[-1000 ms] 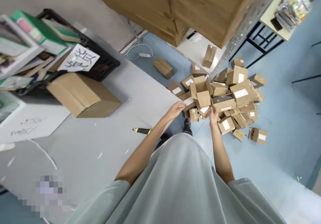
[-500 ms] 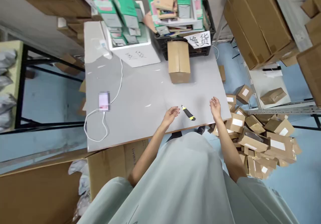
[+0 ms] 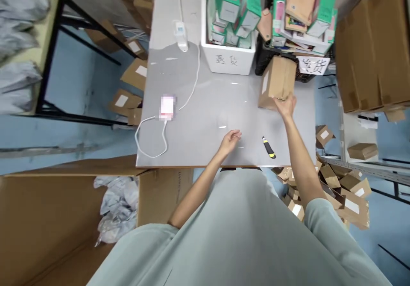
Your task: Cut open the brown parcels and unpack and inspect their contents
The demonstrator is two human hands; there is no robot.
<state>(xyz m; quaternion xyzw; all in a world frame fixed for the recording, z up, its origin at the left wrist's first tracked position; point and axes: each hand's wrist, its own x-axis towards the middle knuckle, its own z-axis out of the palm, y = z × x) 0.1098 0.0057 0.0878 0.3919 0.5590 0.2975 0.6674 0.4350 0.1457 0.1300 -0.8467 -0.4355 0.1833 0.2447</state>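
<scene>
My right hand grips the near end of a taped cardboard box, thumb and fingers on its edge. A white label shows on the box's left side. The box is at the back right of the grey table, in front of the black crate. My left hand hovers over the table's front part, fingers loosely bent and holding nothing. Between my hands, nearer the front edge, lies a black and yellow utility knife.
A white bin with green boxes stands at the back, beside the crate. A phone-like device with white cables lies on the left. A large open carton holds grey bags at lower left. Several cardboard boxes are piled on the right-hand floor.
My right hand has reached forward and taken hold of the cardboard box, whose labelled left side now shows. My left hand stays empty over the table. The camera view has shifted and turned.
</scene>
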